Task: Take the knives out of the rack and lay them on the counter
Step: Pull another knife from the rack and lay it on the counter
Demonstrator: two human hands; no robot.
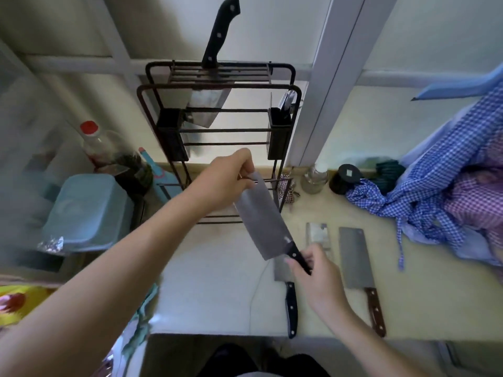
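Observation:
A dark metal rack stands at the back of the counter. One black-handled cleaver stays upright in its top slot. A second cleaver hangs in the air in front of the rack. My left hand pinches the far tip of its blade, and my right hand grips its black handle. Two knives lie flat on the counter: a black-handled one partly under my right hand, and a brown-handled cleaver to its right.
Checked blue and pink cloths pile up on the right. A glass jar and a black-lidded jar stand behind the laid knives. To the left are a red-capped bottle and a teal tub.

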